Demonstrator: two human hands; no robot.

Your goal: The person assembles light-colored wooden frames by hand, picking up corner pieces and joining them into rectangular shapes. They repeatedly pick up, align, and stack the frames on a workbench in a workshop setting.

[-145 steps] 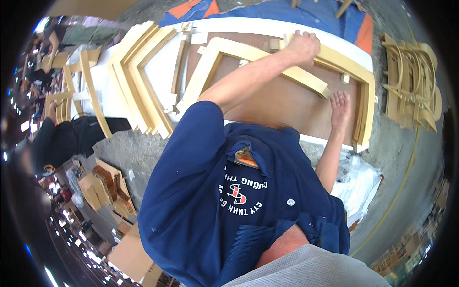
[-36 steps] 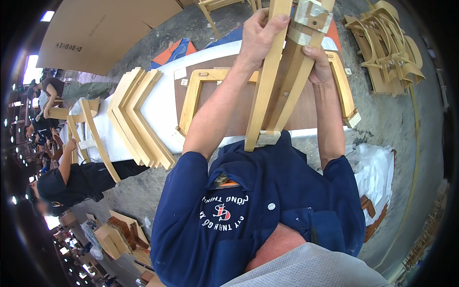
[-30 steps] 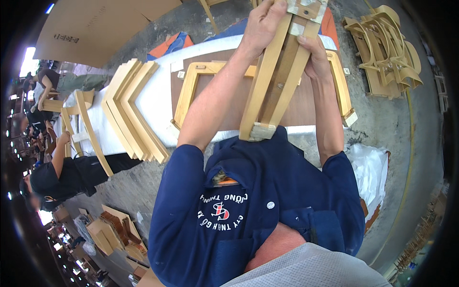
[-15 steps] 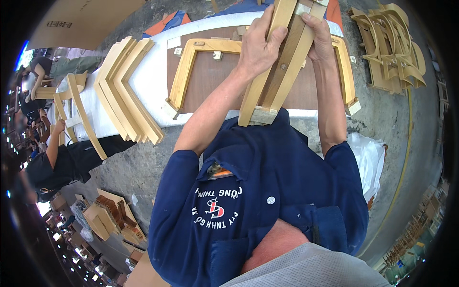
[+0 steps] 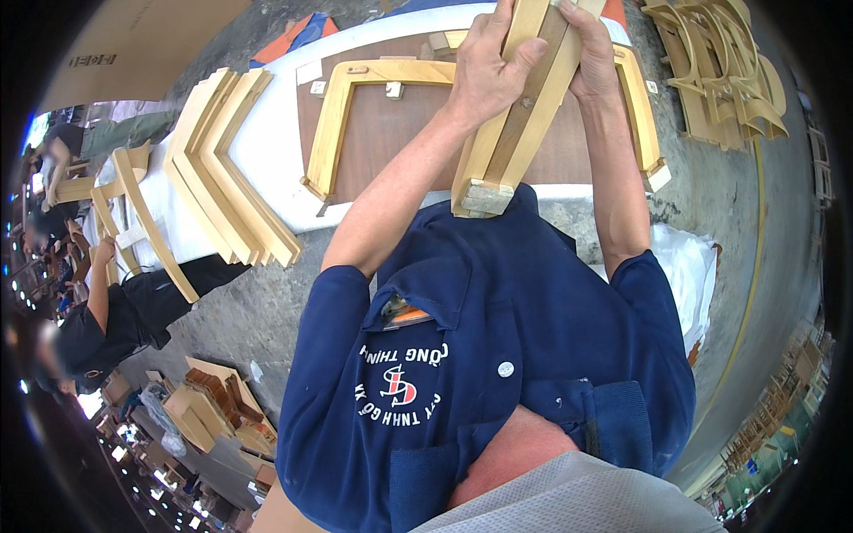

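Note:
Both my hands grip a wooden frame (image 5: 533, 98) of light bars with a darker brown strip between them, held tilted in front of my chest. My left hand (image 5: 498, 71) closes over its left bar, thumb on top. On the right bar is my right hand (image 5: 588, 53), its thumb near the upper end and its other fingers mostly hidden behind. A pale block (image 5: 488, 197) sits at the frame's lower end, close to my shirt. Under my hands, a curved light wooden frame (image 5: 330, 133) lies around a brown board (image 5: 391, 151), with small pale blocks (image 5: 394, 90) beside it.
Angled wooden pieces (image 5: 227, 169) lie side by side on the white-covered table (image 5: 283, 133). At left, a person in dark clothes (image 5: 133, 306) has a hand on a curved wooden frame (image 5: 151, 222). Curved wooden parts (image 5: 724, 75) are stacked at right. White plastic sheeting (image 5: 680, 284) lies near my right elbow.
The held frame has turned slightly and its lower end has shifted up in view. Its two light bars appear closer together. Both hands keep their grip.

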